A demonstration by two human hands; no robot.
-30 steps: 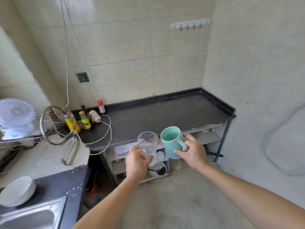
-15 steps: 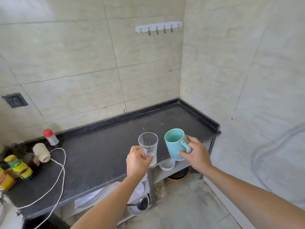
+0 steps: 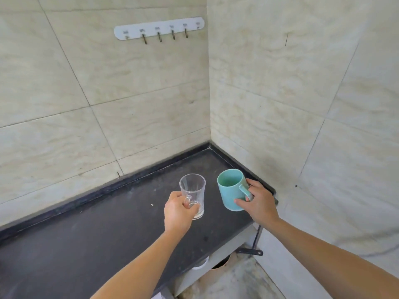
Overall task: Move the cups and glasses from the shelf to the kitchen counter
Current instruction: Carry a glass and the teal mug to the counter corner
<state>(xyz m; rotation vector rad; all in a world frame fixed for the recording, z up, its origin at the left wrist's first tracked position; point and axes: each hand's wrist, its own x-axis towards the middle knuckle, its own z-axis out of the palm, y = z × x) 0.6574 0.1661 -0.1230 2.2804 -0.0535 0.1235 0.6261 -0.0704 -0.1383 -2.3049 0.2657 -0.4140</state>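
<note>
Left hand (image 3: 178, 212) of mine grips one clear glass mug (image 3: 192, 194) by its handle, empty; my right hand (image 3: 258, 202) holds one teal mug (image 3: 231, 192), empty too, both over the black counter (image 3: 108, 244). One hook rail (image 3: 159, 28) hangs above, its labels unreadable.

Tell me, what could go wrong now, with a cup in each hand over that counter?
The glass mug hangs from the left hand by its small handle alone, so it could slip or knock hard on the black counter. The teal mug in the right hand is tilted and near the counter's right end, so set down there it might tip or go over the edge.
</note>
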